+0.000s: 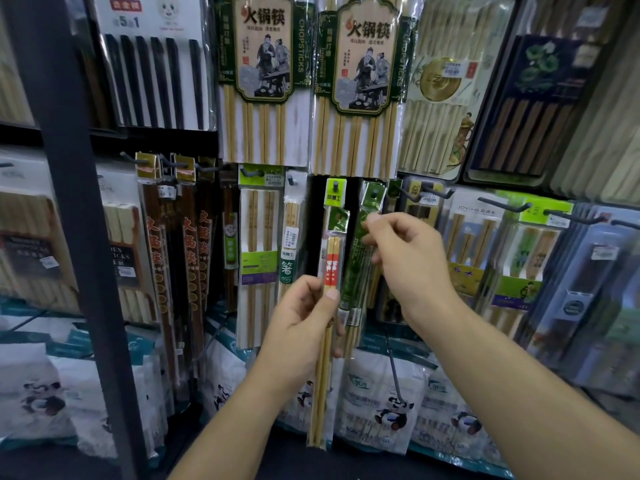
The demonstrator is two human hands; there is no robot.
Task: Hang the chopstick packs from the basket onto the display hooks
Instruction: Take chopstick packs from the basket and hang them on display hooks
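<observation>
1. Right forearm (512,382) enters from the lower right corner, nearest the lens. The right hand (405,261) is raised before the lower row of display hooks.
2. Right-hand fingers are curled, with the fingertips against the edge of a hanging green chopstick pack (356,265). Whether they pinch it cannot be determined.
3. Left hand (301,320) grasps a red-banded chopstick pack (331,268) near mid-length, thumb pressed across its front and fingers wrapped behind.
4. This pack stands nearly upright. Its green header is just below a display hook (335,185) that carries a yellow-tagged pack, and it is not on the peg.
5. Panda-printed bags (388,407) are stacked beneath the hooks.
</observation>
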